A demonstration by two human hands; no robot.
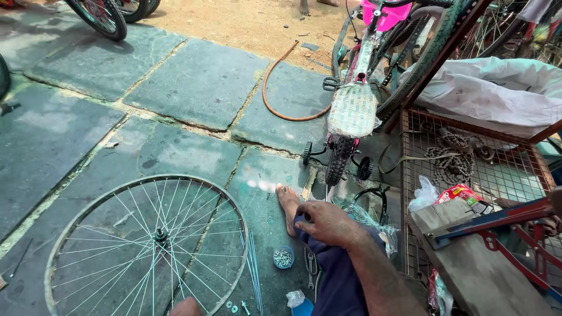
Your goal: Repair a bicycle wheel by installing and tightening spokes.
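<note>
Right hand (328, 223) rests knuckles-up on the knee of dark blue trousers (336, 275), fingers curled loosely, pinching nothing. Left hand (186, 306) barely shows at the bottom edge – cannot tell whether its fingers are spread or closed; it sits just beside the rim of the wheel. One bare foot (288, 205) points away from the camera, sole down on the stone.

Bicycle wheel (149, 243) lies flat on the slabs, left of the foot – one round bare metal rim, thin steel spokes crossing to a central hub, axle pointing straight up. A bundle of loose spokes (253, 269) lies by its right edge, long axis running toward and away from the camera. One small round tin of nipples (283, 257) sits beside them, plus pliers (310, 266) near the trousers.

Further out: one small pink bicycle (351, 111) with two training wheels, upright, nose away; a curved brown hose (281, 88); a rusty wire-mesh rack (468, 169) on the right holding rope
</note>
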